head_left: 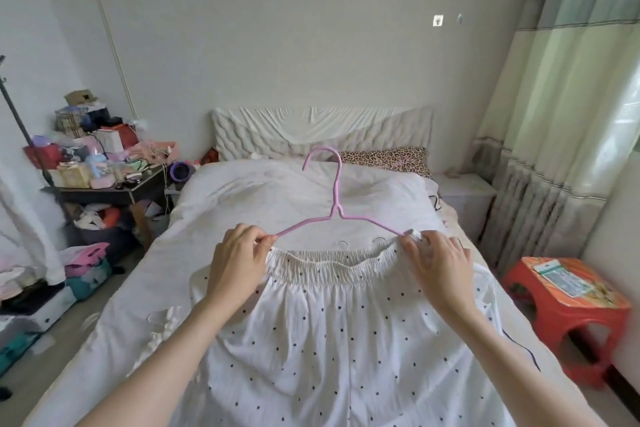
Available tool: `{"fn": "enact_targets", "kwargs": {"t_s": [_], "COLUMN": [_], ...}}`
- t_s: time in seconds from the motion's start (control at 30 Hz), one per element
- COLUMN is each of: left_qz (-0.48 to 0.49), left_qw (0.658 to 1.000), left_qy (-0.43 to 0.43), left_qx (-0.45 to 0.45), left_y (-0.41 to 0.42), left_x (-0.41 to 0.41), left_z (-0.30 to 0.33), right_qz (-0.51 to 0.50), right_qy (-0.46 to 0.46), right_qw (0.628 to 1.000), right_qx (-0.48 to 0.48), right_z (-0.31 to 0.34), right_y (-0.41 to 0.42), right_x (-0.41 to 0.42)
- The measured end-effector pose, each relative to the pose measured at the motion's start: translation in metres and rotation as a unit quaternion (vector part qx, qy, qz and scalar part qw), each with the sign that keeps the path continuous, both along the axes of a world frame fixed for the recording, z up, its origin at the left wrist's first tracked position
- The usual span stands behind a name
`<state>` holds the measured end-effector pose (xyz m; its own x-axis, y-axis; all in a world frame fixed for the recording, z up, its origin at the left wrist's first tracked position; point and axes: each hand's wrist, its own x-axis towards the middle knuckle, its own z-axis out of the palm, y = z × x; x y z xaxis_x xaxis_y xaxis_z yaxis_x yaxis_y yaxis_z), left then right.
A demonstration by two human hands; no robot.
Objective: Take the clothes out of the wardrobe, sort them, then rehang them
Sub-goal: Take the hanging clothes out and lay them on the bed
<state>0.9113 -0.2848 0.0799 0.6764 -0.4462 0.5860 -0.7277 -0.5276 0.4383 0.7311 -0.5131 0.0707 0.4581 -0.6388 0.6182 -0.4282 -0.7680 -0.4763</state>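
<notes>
A white skirt with small black dots lies spread on the bed, its elastic waistband facing the headboard. A pink wire hanger is held up above the waistband, hook pointing away from me. My left hand pinches the hanger's left end together with the left side of the waistband. My right hand pinches the hanger's right end and the right side of the waistband. Two metal hanger hooks peek out just behind the waistband.
A cluttered dark side table stands left of the bed, with piles of clothes on the floor below it. A red plastic stool stands at the right, beside a small white nightstand and curtains.
</notes>
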Motion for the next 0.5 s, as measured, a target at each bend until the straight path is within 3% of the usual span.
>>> {"fn": "enact_targets", "kwargs": {"t_s": [0.13,0.5], "left_qz": [-0.001,0.017], "left_qw": [0.996,0.967], "left_qy": [0.075,0.144], "left_qx": [0.057,0.209], "left_y": [-0.047,-0.167], "left_x": [0.043,0.124], "left_z": [-0.058,-0.238], "right_qz": [-0.018,-0.003], "right_qy": [0.116,0.250], "right_qw": [0.991,0.951], "right_qx": [0.056,0.183], "right_z": [-0.052,-0.230], "right_y": [-0.044,-0.151], "right_x": [0.038,0.111]}}
